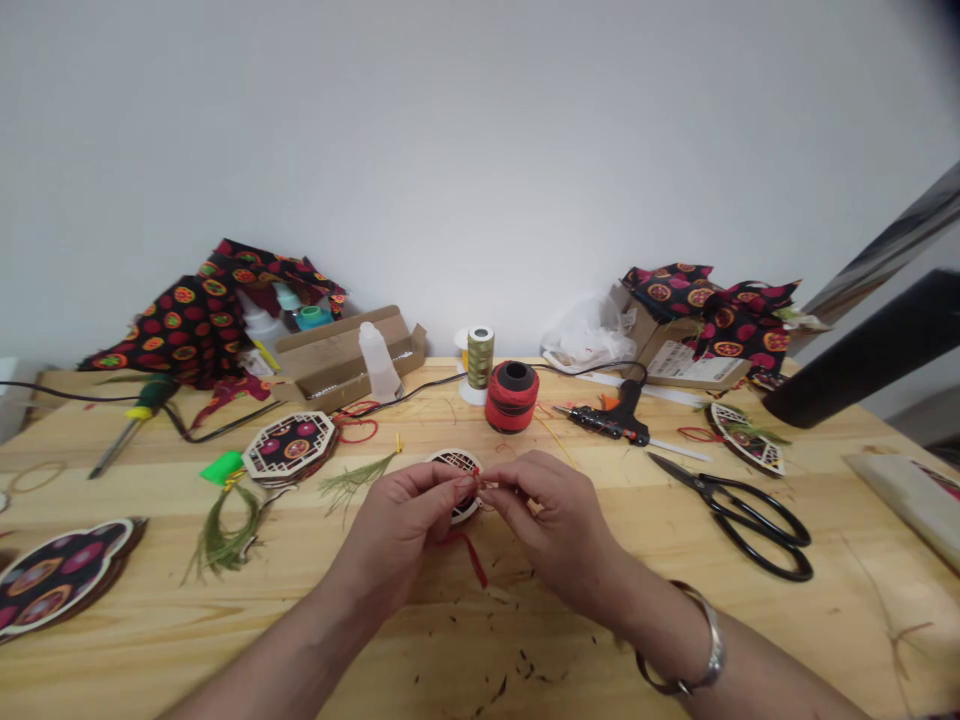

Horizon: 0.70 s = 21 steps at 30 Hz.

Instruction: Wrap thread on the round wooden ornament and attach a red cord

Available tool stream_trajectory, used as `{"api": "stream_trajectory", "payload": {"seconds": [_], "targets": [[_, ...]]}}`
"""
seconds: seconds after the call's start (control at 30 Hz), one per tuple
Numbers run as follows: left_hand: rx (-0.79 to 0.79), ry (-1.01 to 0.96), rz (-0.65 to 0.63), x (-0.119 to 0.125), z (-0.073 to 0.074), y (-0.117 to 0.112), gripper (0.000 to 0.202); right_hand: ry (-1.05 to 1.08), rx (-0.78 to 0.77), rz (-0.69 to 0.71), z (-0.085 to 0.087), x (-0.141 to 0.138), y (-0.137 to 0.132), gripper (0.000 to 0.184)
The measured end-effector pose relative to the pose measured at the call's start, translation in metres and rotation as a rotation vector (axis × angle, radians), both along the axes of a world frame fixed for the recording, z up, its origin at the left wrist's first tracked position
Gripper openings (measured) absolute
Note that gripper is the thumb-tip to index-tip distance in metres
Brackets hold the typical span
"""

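Note:
My left hand [416, 510] and my right hand [551, 505] meet at the middle of the table, thumbs and forefingers pinched close together. Between the fingertips runs a red cord [474, 560], whose loose end hangs below my left hand. Both pinches seem to be on this cord, though its small details are hidden by the fingers. Just behind the fingertips lies a round ornament [455, 460] with a pale lattice rim and dark centre, partly covered by my hands. Beyond it stand a red cord spool [512, 400] and a green thread spool [480, 360].
Right of my hands are black-handled scissors [742, 510] and a glue gun [615, 418]. Leftward lie an octagonal ornament [292, 447], green tassels [225, 520] and a screwdriver [135, 425]. A cardboard box [337, 360] and plastic bottle [380, 365] stand near the wall. Dark scraps litter the front.

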State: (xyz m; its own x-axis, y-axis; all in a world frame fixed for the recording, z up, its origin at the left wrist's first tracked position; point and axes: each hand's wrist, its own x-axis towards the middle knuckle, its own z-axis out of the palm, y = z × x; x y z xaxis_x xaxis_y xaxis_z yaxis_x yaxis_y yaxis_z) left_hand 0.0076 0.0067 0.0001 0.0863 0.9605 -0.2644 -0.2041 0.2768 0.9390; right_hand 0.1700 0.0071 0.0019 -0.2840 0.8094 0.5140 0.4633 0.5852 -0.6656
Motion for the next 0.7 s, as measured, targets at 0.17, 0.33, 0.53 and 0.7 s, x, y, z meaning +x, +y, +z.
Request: {"api": "stream_trajectory", "payload": {"seconds": [0.17,0.33,0.53,0.7], "targets": [[-0.006,0.003,-0.01,0.0011,0.0003,-0.0002,0.016,0.0,0.042,0.01,-0.0014,-0.0007,-0.0002,0.012],[-0.016,0.032,-0.012,0.0004,0.0008,-0.0026,0.013,0.019,0.06,0.019,-0.0031,-0.0006,0.0001,0.012],[-0.025,0.035,0.002,0.0024,0.0027,-0.0031,0.012,-0.027,0.04,0.022,-0.0029,0.0003,-0.0004,0.01],[0.014,0.059,0.01,0.0024,0.0038,-0.0009,0.012,-0.03,-0.008,0.029,0.0002,0.0002,-0.0018,0.011]]}}
